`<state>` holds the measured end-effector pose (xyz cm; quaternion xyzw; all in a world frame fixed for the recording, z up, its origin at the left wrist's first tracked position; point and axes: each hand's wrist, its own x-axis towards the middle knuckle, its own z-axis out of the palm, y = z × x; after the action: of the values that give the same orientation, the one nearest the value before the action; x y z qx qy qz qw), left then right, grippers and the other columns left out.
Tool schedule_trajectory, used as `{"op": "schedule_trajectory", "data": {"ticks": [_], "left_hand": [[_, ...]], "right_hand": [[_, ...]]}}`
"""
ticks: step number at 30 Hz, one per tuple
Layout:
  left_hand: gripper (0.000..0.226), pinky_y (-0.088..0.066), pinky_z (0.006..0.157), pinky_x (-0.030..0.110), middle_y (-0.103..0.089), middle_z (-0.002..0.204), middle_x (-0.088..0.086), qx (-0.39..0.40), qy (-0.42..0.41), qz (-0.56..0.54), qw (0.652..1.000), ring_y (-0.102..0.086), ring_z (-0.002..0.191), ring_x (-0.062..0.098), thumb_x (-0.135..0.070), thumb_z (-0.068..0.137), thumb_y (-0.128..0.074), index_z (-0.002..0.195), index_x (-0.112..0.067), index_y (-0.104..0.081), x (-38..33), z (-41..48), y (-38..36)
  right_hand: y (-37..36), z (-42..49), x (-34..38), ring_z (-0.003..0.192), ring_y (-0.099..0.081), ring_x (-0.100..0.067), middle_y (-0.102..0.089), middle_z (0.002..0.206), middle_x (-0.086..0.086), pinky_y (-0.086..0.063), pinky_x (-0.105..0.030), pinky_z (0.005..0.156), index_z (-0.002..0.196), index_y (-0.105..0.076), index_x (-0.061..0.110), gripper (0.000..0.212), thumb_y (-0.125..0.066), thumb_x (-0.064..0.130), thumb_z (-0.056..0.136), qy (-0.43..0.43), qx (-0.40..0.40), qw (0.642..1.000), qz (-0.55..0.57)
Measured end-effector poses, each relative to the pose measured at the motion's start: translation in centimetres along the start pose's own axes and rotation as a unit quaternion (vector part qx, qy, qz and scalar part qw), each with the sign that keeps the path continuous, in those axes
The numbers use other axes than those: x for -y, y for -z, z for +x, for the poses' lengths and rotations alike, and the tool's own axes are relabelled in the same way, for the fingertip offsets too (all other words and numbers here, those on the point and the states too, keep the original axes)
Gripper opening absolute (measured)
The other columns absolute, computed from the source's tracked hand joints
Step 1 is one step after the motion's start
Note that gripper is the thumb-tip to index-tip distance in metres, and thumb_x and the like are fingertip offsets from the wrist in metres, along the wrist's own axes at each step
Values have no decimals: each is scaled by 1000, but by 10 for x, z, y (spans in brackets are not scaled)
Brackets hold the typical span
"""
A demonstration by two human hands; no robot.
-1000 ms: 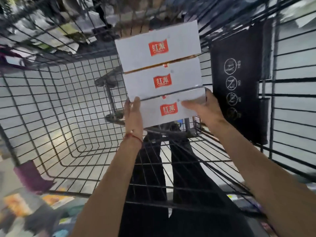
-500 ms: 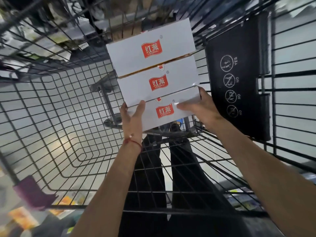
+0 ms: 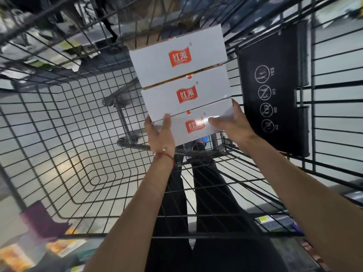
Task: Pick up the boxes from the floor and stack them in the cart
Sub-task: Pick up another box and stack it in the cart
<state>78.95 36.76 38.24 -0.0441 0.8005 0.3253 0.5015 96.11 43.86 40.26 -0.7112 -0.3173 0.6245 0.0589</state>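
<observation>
Left hand: the left hand [image 3: 160,133] grips the left end of the nearest box [image 3: 196,127], with the thumb up on its printed face and the other fingers hidden behind it. A red thread [image 3: 166,156] circles the wrist.
Right hand: the right hand [image 3: 230,122] clamps the opposite end, fingers laid across the face and thumb along the side edge.
Arms: both reach forward and down into the basket, with the box between the hands.
Stack: the nearest box, the middle box [image 3: 186,94] and the far box [image 3: 176,55] touch face to face and are carried as one block.
Where: the stack is inside the wire walls of the cart [image 3: 59,114]. Whether it rests on the mesh I cannot tell.
Done: by my reckoning, these three are off the floor and within the cart.
Left: setting them down and letting go. The blurred packets on the floor at lower left may or may not be more.
Around: a black sign panel [image 3: 273,91] hangs on the right wall.
</observation>
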Motion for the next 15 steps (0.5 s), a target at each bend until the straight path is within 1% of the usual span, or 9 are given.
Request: {"op": "schedule_trajectory", "data": {"ticks": [2, 4, 6, 8, 9, 11, 13, 14, 15], "left_hand": [[51, -50, 54, 13, -62, 132, 1, 2, 3, -9, 1000, -67, 104, 20, -36, 97, -61, 142, -31, -38, 0, 0, 0], [50, -50, 53, 13, -62, 132, 2, -7, 0, -18, 1000, -67, 106, 23, -35, 97, -61, 141, -31, -39, 2, 2, -1], [49, -51, 57, 17, -63, 128, 1, -21, -1, -21, 1000, -67, 104, 23, -36, 96, -62, 140, -32, -42, 3, 4, -3], [48, -51, 60, 21, -65, 124, 0, -35, -1, -20, 999, -68, 98, 20, -37, 96, -62, 140, -32, -43, 5, 7, -4], [48, -52, 62, 22, -66, 123, -1, -37, -5, -18, 999, -68, 96, 19, -38, 96, -62, 140, -32, -44, 6, 8, -4], [50, -52, 65, 23, -66, 123, -1, -36, -11, 0, 999, -68, 97, 19, -41, 95, -61, 140, -31, -44, 8, 10, -3], [53, -50, 62, 20, -65, 124, -2, -25, -15, 10, 1000, -66, 98, 19, -41, 95, -62, 142, -27, -44, 8, 11, -1], [53, -47, 61, 18, -64, 121, -3, -19, -18, 13, 1000, -64, 97, 17, -38, 95, -63, 142, -22, -45, 6, 9, 1], [52, -45, 63, 17, -62, 116, -4, -15, -19, 18, 1000, -60, 96, 16, -36, 96, -64, 141, -18, -46, 3, 6, 3]], "right_hand": [[-1, -2, -1, 93, -58, 8, -60, 110, 16, -48, -2, 60, 147, -34, 23, 70, -70, -3, 93, -2, 16, 1000, -3], [-1, -3, -1, 96, -56, 6, -59, 110, 16, -46, -1, 58, 147, -34, 23, 68, -70, -1, 93, -1, 21, 1000, -8], [-2, 0, -1, 95, -55, 4, -57, 106, 17, -44, 1, 56, 133, -37, 26, 59, -70, -2, 93, 8, 13, 1000, -18], [-4, 1, -5, 100, -58, -1, -57, 107, 17, -45, 1, 59, 125, -36, 29, 56, -70, -2, 93, 14, 11, 1000, -22], [-5, 1, -6, 105, -59, -5, -59, 111, 14, -46, -1, 61, 125, -36, 29, 56, -71, -2, 92, 17, 8, 999, -27], [-6, 3, -9, 113, -59, -11, -62, 122, 5, -48, -2, 63, 133, -39, 26, 60, -72, -1, 91, 23, 3, 1000, -20], [-7, 3, -11, 106, -60, -8, -61, 124, 1, -47, 0, 61, 144, -40, 19, 65, -73, -1, 91, 23, -4, 1000, -12], [-7, 3, -14, 101, -60, -5, -61, 122, 0, -48, -1, 63, 145, -41, 15, 64, -72, -1, 91, 22, -16, 1000, -12], [-6, 0, -15, 98, -61, -7, -62, 120, -2, -51, -3, 69, 142, -44, 10, 59, -72, -1, 92, 27, -32, 999, -16]]}}
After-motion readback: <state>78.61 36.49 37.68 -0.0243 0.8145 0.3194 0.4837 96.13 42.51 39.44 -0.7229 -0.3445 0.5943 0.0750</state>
